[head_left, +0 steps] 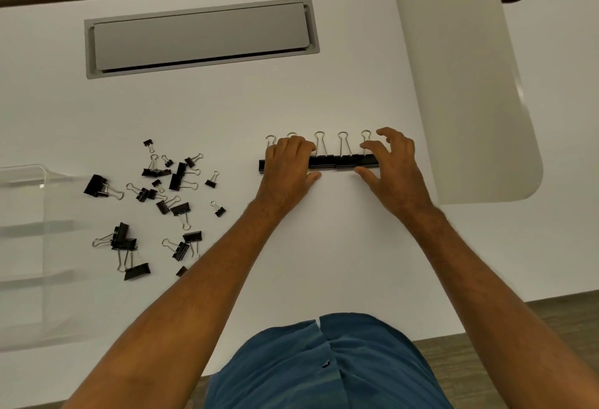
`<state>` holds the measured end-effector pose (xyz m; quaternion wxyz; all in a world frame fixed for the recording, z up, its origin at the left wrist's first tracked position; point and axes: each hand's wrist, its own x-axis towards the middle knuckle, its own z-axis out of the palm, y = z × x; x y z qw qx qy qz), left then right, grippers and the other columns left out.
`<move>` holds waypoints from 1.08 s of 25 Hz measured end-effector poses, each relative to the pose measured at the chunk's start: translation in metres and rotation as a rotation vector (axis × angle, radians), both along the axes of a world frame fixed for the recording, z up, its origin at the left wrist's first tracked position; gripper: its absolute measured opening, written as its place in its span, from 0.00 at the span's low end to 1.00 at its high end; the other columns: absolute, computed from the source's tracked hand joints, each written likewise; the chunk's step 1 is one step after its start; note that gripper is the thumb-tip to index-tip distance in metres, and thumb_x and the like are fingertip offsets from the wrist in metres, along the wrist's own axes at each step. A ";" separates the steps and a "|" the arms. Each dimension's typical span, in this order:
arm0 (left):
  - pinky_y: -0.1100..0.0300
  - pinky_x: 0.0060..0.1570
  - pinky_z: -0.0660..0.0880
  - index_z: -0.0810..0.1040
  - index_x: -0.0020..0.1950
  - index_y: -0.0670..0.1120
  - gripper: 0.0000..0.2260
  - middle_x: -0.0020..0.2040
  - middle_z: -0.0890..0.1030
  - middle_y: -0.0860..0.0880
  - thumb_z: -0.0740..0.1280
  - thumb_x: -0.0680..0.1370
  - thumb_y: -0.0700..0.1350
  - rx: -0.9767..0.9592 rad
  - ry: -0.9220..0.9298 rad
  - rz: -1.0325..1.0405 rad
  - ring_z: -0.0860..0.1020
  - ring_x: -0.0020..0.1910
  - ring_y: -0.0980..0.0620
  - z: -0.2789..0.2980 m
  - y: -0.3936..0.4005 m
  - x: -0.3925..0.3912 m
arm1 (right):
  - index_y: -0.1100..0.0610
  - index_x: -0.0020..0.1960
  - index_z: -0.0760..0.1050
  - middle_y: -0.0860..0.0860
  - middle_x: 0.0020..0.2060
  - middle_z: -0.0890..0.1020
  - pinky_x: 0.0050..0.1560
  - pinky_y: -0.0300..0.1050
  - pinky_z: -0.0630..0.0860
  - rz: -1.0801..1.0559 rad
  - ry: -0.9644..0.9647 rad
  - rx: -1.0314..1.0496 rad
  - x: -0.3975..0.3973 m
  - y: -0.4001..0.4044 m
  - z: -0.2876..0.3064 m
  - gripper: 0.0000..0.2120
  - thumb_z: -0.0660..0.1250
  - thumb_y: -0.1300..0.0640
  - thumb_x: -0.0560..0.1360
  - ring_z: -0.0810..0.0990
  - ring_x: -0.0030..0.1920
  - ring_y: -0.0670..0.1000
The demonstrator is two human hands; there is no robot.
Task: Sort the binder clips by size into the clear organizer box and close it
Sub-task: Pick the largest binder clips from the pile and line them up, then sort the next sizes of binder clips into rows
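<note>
At far left, a clear organizer box (22, 246) lying on the white desk (324, 246), its dividers faintly visible, part of it cut off by the frame edge. Just to its right, a loose scatter of black binder clips (152, 201) in mixed sizes, wire handles pointing every way, several touching or overlapping, none inside the box. Above the scatter, set into the desk, a long grey cable hatch (201, 37). Right of centre, a straight row of large binder clips (337, 161) placed side by side, black bodies touching, silver handles lying flat and pointing away from the person. On the left end of that row, the left hand (290, 165), palm down, fingers curled over the clips and thumb at the near edge, gripping the row from both sides. On the right end, the right hand (392, 165), fingers spread and arched above the last clip, thumb stretched toward the row's near edge; whether the fingertips actually touch the clip cannot be told. Both bare forearms reaching in from the lower edge. Blue clothing (324, 366) at bottom centre. At far right, a pale rounded divider panel (470, 100) standing beside the desk, wood-look floor (551, 318) below it.
</note>
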<state>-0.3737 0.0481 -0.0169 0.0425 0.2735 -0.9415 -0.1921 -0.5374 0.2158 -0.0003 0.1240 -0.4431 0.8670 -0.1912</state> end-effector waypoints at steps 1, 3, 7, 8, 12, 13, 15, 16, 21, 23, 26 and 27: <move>0.51 0.58 0.69 0.76 0.63 0.46 0.21 0.60 0.77 0.47 0.74 0.74 0.53 -0.011 0.011 0.001 0.74 0.59 0.45 0.002 0.003 0.006 | 0.53 0.66 0.75 0.54 0.71 0.68 0.58 0.49 0.77 -0.011 0.009 -0.028 0.006 0.001 0.002 0.21 0.73 0.50 0.76 0.65 0.71 0.55; 0.52 0.58 0.68 0.75 0.63 0.47 0.20 0.60 0.76 0.49 0.72 0.75 0.54 -0.018 0.041 0.016 0.73 0.59 0.46 0.007 0.010 0.024 | 0.54 0.65 0.75 0.54 0.71 0.68 0.59 0.49 0.77 -0.015 0.027 -0.073 0.024 0.003 0.006 0.19 0.72 0.52 0.77 0.65 0.71 0.55; 0.53 0.60 0.66 0.75 0.64 0.48 0.18 0.62 0.76 0.50 0.70 0.77 0.52 0.005 0.098 0.108 0.71 0.61 0.48 0.015 0.017 0.077 | 0.54 0.66 0.75 0.54 0.70 0.68 0.62 0.53 0.78 0.020 0.025 -0.107 0.068 0.001 0.009 0.18 0.71 0.53 0.78 0.66 0.71 0.55; 0.53 0.59 0.66 0.75 0.64 0.48 0.17 0.62 0.76 0.50 0.70 0.77 0.51 0.003 0.103 0.135 0.71 0.61 0.49 0.016 0.017 0.095 | 0.54 0.65 0.75 0.54 0.70 0.69 0.61 0.55 0.78 0.046 0.016 -0.118 0.081 -0.002 0.009 0.17 0.71 0.53 0.77 0.66 0.71 0.56; 0.53 0.56 0.68 0.76 0.63 0.49 0.15 0.60 0.76 0.51 0.69 0.77 0.51 -0.002 0.098 0.260 0.72 0.60 0.49 0.018 0.010 0.163 | 0.53 0.65 0.76 0.54 0.71 0.69 0.58 0.56 0.80 0.135 -0.050 -0.119 0.134 -0.016 0.007 0.17 0.71 0.55 0.77 0.66 0.71 0.57; 0.53 0.56 0.68 0.76 0.62 0.50 0.15 0.60 0.76 0.52 0.69 0.77 0.50 0.004 0.093 0.303 0.72 0.59 0.49 0.018 0.007 0.182 | 0.53 0.65 0.76 0.53 0.71 0.69 0.56 0.57 0.80 0.163 -0.063 -0.118 0.149 -0.022 0.007 0.17 0.71 0.55 0.77 0.66 0.71 0.57; 0.54 0.57 0.67 0.75 0.62 0.51 0.14 0.61 0.76 0.53 0.69 0.77 0.50 0.037 0.094 0.390 0.72 0.60 0.51 0.020 0.001 0.216 | 0.53 0.64 0.76 0.54 0.71 0.69 0.55 0.57 0.80 0.210 -0.090 -0.115 0.175 -0.032 0.004 0.17 0.72 0.56 0.77 0.67 0.71 0.57; 0.54 0.58 0.66 0.75 0.62 0.52 0.14 0.61 0.76 0.54 0.69 0.77 0.50 0.056 0.101 0.432 0.71 0.61 0.52 0.022 -0.002 0.233 | 0.53 0.65 0.76 0.54 0.70 0.69 0.56 0.57 0.80 0.225 -0.104 -0.110 0.188 -0.038 0.004 0.17 0.72 0.56 0.77 0.67 0.71 0.58; 0.55 0.60 0.65 0.75 0.62 0.52 0.13 0.61 0.75 0.53 0.69 0.78 0.49 0.127 0.124 0.582 0.70 0.62 0.53 0.029 -0.025 0.304 | 0.54 0.66 0.76 0.54 0.70 0.70 0.58 0.52 0.77 0.302 -0.147 -0.108 0.250 -0.067 0.005 0.18 0.71 0.57 0.77 0.67 0.69 0.57; 0.54 0.60 0.68 0.75 0.62 0.51 0.13 0.61 0.75 0.53 0.69 0.78 0.48 0.148 0.135 0.627 0.70 0.60 0.53 0.029 -0.037 0.324 | 0.53 0.66 0.75 0.53 0.69 0.71 0.58 0.50 0.76 0.329 -0.164 -0.102 0.272 -0.077 0.005 0.18 0.71 0.58 0.77 0.67 0.69 0.56; 0.52 0.57 0.74 0.75 0.63 0.49 0.14 0.59 0.76 0.52 0.69 0.78 0.46 0.176 0.151 0.624 0.71 0.56 0.53 0.026 -0.053 0.344 | 0.53 0.68 0.73 0.53 0.70 0.70 0.60 0.49 0.74 0.322 -0.194 -0.075 0.296 -0.091 0.003 0.20 0.70 0.58 0.78 0.66 0.70 0.55; 0.52 0.57 0.74 0.74 0.63 0.48 0.15 0.59 0.76 0.51 0.70 0.78 0.47 0.199 0.156 0.622 0.71 0.56 0.52 0.024 -0.058 0.348 | 0.53 0.69 0.73 0.53 0.69 0.70 0.61 0.49 0.73 0.322 -0.198 -0.072 0.303 -0.096 0.002 0.20 0.70 0.58 0.77 0.66 0.70 0.55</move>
